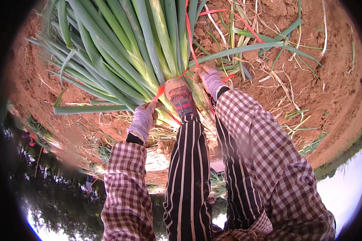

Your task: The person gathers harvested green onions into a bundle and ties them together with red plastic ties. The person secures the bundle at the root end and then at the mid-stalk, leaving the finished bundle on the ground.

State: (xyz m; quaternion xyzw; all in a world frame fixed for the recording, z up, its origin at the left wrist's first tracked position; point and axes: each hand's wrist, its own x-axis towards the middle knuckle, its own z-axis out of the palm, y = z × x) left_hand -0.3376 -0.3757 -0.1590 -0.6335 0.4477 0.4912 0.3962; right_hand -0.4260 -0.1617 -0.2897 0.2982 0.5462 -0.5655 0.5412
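Note:
A large bundle of green onions (132, 45) lies on the soil, its leaves fanning toward the top of the view. One of my shoes (181, 96) presses on the stalks. Red plastic strapping (160, 92) runs across the bundle. My left hand (143, 119), in a fingerless-looking light purple glove, is closed on the strap at the bundle's left side. On the right side my right hand (208, 78), gloved the same way, grips the strap, whose free length (189, 33) rises over the leaves. Part of the strap is hidden under the shoe and stalks.
Reddish-brown soil (328, 90) surrounds the bundle. Loose leaves (277, 42) and dry stalks (285, 81) litter the right side, with a trailing strap end (247, 22) among them. More green onions (42, 132) lie behind at the lower left, near dark trees (60, 192).

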